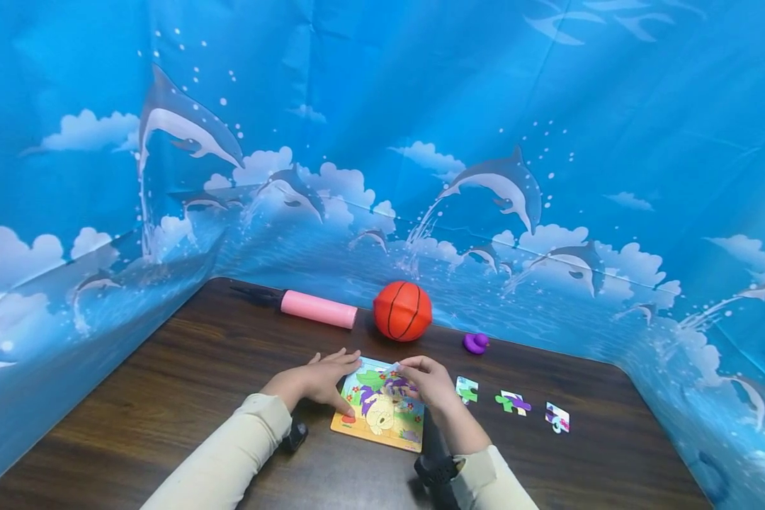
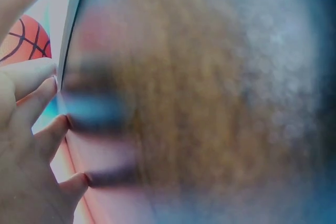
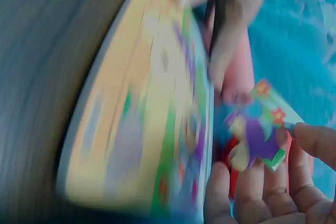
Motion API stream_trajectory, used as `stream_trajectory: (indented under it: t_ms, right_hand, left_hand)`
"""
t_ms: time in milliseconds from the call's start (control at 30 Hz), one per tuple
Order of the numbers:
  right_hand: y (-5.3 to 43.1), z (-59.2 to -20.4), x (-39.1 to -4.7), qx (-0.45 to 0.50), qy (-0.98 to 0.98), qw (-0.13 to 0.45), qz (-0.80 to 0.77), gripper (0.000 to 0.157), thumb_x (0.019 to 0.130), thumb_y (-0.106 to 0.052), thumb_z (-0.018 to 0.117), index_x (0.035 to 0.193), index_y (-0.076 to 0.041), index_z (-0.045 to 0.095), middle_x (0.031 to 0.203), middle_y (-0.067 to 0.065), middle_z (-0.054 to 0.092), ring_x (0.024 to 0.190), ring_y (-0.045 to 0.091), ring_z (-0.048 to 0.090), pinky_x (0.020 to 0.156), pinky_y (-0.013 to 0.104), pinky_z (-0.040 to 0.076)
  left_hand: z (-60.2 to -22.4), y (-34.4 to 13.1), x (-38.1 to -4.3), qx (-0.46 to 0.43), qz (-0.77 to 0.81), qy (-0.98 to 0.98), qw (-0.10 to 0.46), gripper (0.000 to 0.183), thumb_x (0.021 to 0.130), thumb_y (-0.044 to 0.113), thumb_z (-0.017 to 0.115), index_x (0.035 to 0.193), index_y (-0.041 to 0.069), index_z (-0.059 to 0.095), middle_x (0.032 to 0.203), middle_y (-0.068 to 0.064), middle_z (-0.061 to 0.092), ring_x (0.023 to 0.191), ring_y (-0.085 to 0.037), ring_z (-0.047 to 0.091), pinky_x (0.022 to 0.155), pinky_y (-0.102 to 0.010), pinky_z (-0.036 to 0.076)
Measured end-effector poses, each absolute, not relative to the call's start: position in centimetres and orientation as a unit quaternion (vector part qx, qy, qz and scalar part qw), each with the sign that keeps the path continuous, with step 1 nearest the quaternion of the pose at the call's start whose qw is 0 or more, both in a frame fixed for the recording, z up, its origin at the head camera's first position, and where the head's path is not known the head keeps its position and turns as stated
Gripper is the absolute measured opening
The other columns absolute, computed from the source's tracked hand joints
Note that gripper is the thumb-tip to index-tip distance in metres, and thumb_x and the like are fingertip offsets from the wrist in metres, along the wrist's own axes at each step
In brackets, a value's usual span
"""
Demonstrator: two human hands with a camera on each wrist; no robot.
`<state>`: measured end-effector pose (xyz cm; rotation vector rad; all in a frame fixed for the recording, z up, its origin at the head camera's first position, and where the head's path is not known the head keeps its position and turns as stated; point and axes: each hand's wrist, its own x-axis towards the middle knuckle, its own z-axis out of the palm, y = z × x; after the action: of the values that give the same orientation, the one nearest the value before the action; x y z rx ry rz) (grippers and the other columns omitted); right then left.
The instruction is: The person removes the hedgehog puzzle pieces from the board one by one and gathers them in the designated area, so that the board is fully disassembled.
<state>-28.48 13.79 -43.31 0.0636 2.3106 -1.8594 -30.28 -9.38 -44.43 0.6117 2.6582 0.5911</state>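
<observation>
Flat multicoloured jigsaw piece [image 3: 262, 132], pinched by right hand [image 1: 430, 382], could catch crooked, I judge, if spread-fingered left hand [image 1: 321, 380] shifts rectangular cartoon-printed puzzle board [image 1: 385, 437].

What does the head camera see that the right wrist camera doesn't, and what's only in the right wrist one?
Only the head view: the purple duck, the three loose puzzle pieces on the table and the leaping dolphins. Only the right wrist view: a clear close-up of the held piece, with red flowers and a purple patch, and the right hand from its palm side. Both: the two hands, the puzzle, the pink pump and the blue backdrop.
</observation>
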Motion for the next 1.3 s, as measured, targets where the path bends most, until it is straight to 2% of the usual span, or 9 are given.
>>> stream_trajectory:
  t_ms: [233, 400, 533, 633, 900, 1033, 1167, 1300]
  right_hand:
    - [19.9, -44.2, -27.7, 0.070, 0.811, 0.058, -0.577, 0.024, 0.096, -0.018, 0.064, 0.107, 0.003, 0.067, 0.099, 0.011, 0.065, 0.078, 0.019, 0.056, 0.071, 0.034, 0.058]
    - [22.4, -45.1, -26.7, 0.060, 0.854, 0.035, -0.516, 0.018, 0.095, -0.013, 0.062, 0.098, 0.004, 0.068, 0.091, 0.009, 0.066, 0.078, 0.018, 0.058, 0.069, 0.037, 0.057]
    - [23.0, -45.5, -26.2, 0.046, 0.880, 0.015, -0.472, 0.013, 0.093, -0.009, 0.064, 0.091, 0.003, 0.069, 0.083, 0.005, 0.065, 0.067, 0.016, 0.054, 0.058, 0.032, 0.051]
    - [23.1, -45.7, -26.1, 0.026, 0.897, -0.002, -0.442, 0.011, 0.091, -0.008, 0.066, 0.088, 0.002, 0.070, 0.077, 0.003, 0.064, 0.061, 0.014, 0.050, 0.055, 0.030, 0.045]
    - [23.0, -45.3, -25.7, 0.028, 0.923, -0.002, -0.384, 0.013, 0.093, -0.015, 0.064, 0.089, -0.005, 0.072, 0.064, 0.000, 0.060, 0.052, 0.013, 0.054, 0.054, 0.031, 0.040]
    - [23.0, -44.7, -25.3, 0.025, 0.940, -0.006, -0.341, 0.020, 0.096, -0.023, 0.063, 0.095, -0.006, 0.073, 0.059, 0.000, 0.058, 0.054, 0.014, 0.052, 0.057, 0.032, 0.039]
    - [23.0, -44.0, -25.1, 0.032, 0.953, -0.009, -0.302, 0.024, 0.098, -0.027, 0.060, 0.101, -0.007, 0.074, 0.067, -0.003, 0.062, 0.064, 0.014, 0.053, 0.062, 0.036, 0.042]
    - [22.5, -43.6, -25.3, 0.025, 0.957, -0.023, -0.290, 0.021, 0.097, -0.026, 0.061, 0.102, -0.011, 0.074, 0.085, -0.001, 0.069, 0.075, 0.017, 0.059, 0.072, 0.048, 0.045]
  left_hand:
    - [-44.6, -9.7, -30.4, 0.206, 0.205, 0.940, 0.179, 0.097, 0.075, 0.050, 0.083, 0.154, 0.016, 0.038, 0.163, -0.001, 0.026, 0.152, -0.029, 0.012, 0.118, -0.061, 0.007]
    - [-44.6, -9.8, -30.4, 0.204, 0.206, 0.940, 0.180, 0.098, 0.075, 0.050, 0.083, 0.154, 0.015, 0.038, 0.163, -0.002, 0.026, 0.151, -0.030, 0.012, 0.118, -0.061, 0.007]
    - [-44.6, -9.8, -30.3, 0.202, 0.211, 0.939, 0.182, 0.098, 0.075, 0.049, 0.084, 0.154, 0.015, 0.038, 0.163, -0.003, 0.026, 0.151, -0.030, 0.012, 0.118, -0.062, 0.007]
    - [-44.5, -9.9, -30.3, 0.200, 0.212, 0.939, 0.183, 0.098, 0.075, 0.048, 0.084, 0.154, 0.015, 0.037, 0.163, -0.003, 0.026, 0.151, -0.030, 0.012, 0.118, -0.062, 0.007]
    - [-44.8, -9.9, -30.4, 0.200, 0.212, 0.938, 0.188, 0.098, 0.075, 0.049, 0.083, 0.155, 0.017, 0.036, 0.163, -0.001, 0.025, 0.151, -0.030, 0.011, 0.118, -0.061, 0.007]
    - [-44.8, -9.7, -30.5, 0.197, 0.210, 0.939, 0.187, 0.098, 0.074, 0.050, 0.083, 0.155, 0.018, 0.037, 0.163, -0.001, 0.025, 0.152, -0.029, 0.012, 0.118, -0.061, 0.007]
    - [-44.7, -9.6, -30.6, 0.196, 0.210, 0.939, 0.189, 0.098, 0.074, 0.050, 0.083, 0.155, 0.017, 0.037, 0.163, -0.001, 0.025, 0.151, -0.030, 0.011, 0.118, -0.061, 0.007]
    - [-44.4, -9.6, -30.6, 0.196, 0.212, 0.938, 0.191, 0.099, 0.074, 0.050, 0.083, 0.155, 0.018, 0.036, 0.163, -0.001, 0.025, 0.152, -0.030, 0.011, 0.118, -0.061, 0.006]
